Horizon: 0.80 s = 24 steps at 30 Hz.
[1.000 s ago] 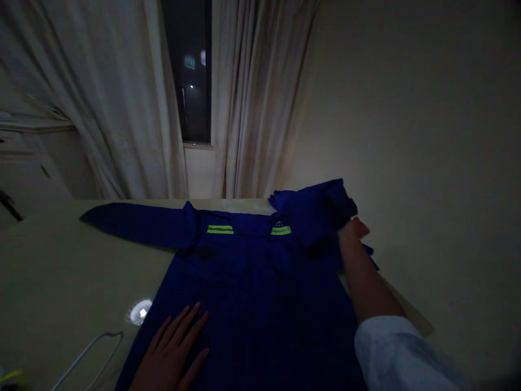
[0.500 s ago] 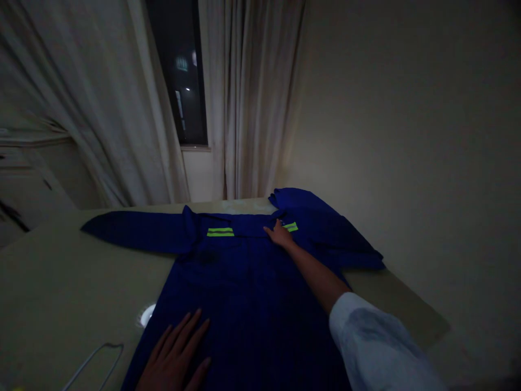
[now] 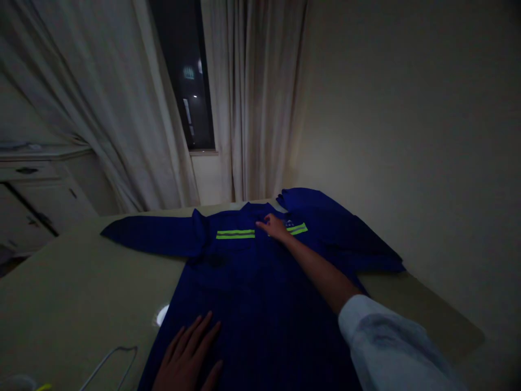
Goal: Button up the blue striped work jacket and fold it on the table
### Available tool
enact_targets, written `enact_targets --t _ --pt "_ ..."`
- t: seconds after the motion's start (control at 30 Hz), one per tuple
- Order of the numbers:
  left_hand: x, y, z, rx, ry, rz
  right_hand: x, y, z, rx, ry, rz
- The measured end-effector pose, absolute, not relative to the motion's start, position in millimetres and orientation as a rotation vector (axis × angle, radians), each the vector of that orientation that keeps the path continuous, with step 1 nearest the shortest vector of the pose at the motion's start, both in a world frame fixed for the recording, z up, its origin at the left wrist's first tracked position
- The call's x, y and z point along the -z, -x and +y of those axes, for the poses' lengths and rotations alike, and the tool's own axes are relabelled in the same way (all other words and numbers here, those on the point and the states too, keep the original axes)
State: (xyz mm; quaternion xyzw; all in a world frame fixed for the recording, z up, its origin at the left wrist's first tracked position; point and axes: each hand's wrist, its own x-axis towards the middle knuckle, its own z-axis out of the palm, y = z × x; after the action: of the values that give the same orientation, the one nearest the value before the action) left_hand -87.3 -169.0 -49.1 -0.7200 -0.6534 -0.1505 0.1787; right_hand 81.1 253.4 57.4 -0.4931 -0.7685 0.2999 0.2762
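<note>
A dark blue work jacket (image 3: 260,293) with yellow-green reflective strips (image 3: 235,234) lies spread across the table, collar (image 3: 256,207) at the far end. One sleeve stretches out to the left; the other is bunched at the right. My left hand (image 3: 189,355) rests flat on the jacket's lower left part, fingers stretched and slightly spread. At the upper chest, below the collar, my right hand (image 3: 274,226) hovers over or touches the cloth beside the right strip. Its thumb and a bent finger are apart, with nothing visible between them.
A whitish wire loop (image 3: 116,361) lies on the table (image 3: 81,293) at left, near a bright round reflection. A clear container rim (image 3: 18,382) shows at the bottom left corner. Curtains (image 3: 260,98), a wall and a cabinet (image 3: 49,190) stand behind the table.
The folded-down top edge of the jacket has opened out, so the collar and more of the left strip show. My left hand stays flat on the cloth. The view has shifted slightly left.
</note>
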Motion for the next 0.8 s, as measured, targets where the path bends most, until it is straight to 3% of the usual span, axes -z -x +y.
enact_targets --t 0.1,0.23,0.37,0.57,0.8 --pt "59.1 89.2 -169.8 0.42 2.028 -1.822 -29.7 -63.1 227.0 -0.506 1.565 -2.245" --pt "64.4 97.4 -167.7 0.36 2.042 -1.775 -27.7 -36.6 232.4 -0.35 1.714 -2.229" --pt "22.3 86.0 -134.4 0.21 2.152 -1.966 -25.1 -26.6 249.9 -0.336 1.683 -2.278" --pt "-45.6 52.0 28.6 0.316 2.138 -2.096 -6.0 -30.9 254.4 -0.253 1.562 -2.317" --pt "-9.0 58.8 170.2 0.409 2.048 -2.418 0.4 -35.6 263.4 -0.239 1.528 -2.351"
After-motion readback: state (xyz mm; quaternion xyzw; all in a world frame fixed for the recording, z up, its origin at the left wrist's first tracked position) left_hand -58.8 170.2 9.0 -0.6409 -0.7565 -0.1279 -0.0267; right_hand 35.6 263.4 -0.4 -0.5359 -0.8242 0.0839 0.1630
